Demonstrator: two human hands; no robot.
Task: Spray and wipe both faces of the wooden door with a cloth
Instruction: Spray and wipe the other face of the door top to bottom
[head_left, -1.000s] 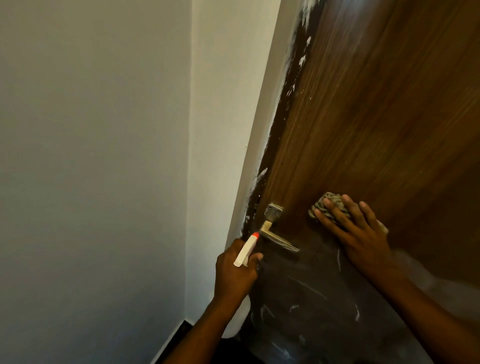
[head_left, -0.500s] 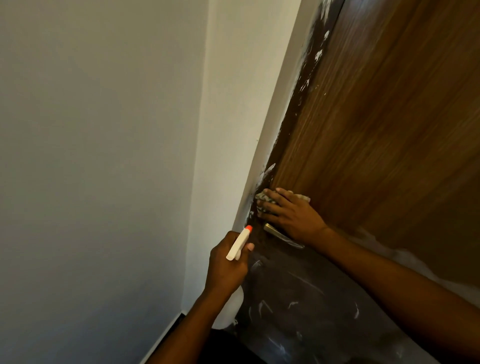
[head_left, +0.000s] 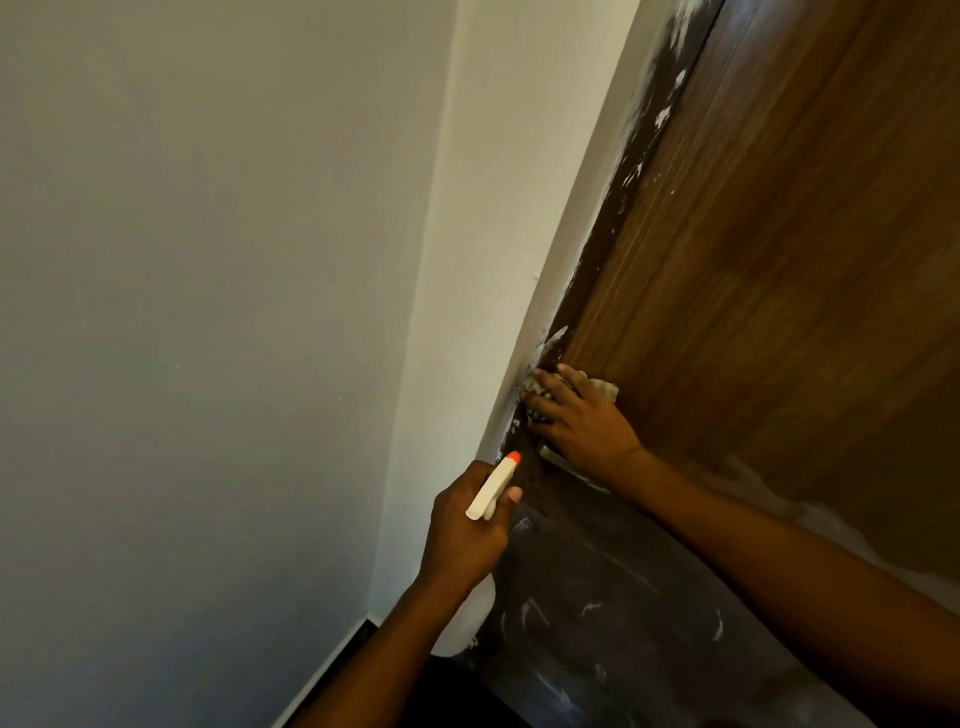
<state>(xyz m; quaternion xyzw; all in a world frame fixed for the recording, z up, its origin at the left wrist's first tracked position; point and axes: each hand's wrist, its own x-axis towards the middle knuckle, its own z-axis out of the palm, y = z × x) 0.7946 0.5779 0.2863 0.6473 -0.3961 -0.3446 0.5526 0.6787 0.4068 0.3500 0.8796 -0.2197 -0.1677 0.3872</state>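
Observation:
The brown wooden door (head_left: 769, 270) fills the right side, its lower part dark and streaked with white smears. My right hand (head_left: 582, 421) presses a grey patterned cloth (head_left: 540, 392) flat against the door's left edge, just above the metal handle (head_left: 553, 457), which it mostly hides. My left hand (head_left: 465, 530) grips a white spray bottle (head_left: 491, 491) with an orange nozzle tip, held below and left of the cloth and pointing up toward the door edge. The bottle's body shows under my wrist.
A dark door frame strip (head_left: 644, 156) flecked with white paint runs along the door's left side. White walls (head_left: 208, 312) meet in a corner on the left, close to my left arm. A dark skirting strip (head_left: 343, 654) runs along the floor.
My right hand slid the cloth left from the door's middle to its edge above the handle, covering the handle. My left hand with the bottle stayed about where it was.

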